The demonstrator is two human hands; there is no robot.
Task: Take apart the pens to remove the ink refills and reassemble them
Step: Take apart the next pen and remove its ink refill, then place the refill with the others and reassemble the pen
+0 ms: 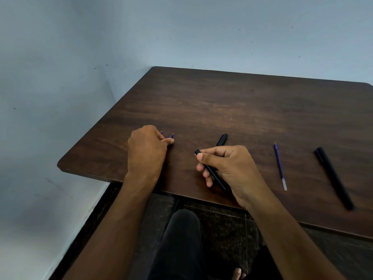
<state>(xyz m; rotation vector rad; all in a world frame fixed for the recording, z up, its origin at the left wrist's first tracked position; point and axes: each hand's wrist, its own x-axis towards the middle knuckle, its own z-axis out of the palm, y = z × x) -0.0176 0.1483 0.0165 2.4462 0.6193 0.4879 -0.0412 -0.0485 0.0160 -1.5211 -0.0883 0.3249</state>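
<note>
At nine o'clock on the wooden table [242, 102], two refill tips [172, 136] are seemingly pinched by the curled left hand [146, 150], while a black pen barrel [211, 171] is gripped in the right hand [228, 168], ready for reassembly.

A dark brown wooden counter [232, 102] with rounded corners stands in a room corner against a pale blue-grey wall [181, 27] flecked with small dark marks. Below its near edge lie a dark speckled floor [228, 225] and a knee [181, 239] in dark trousers.
</note>
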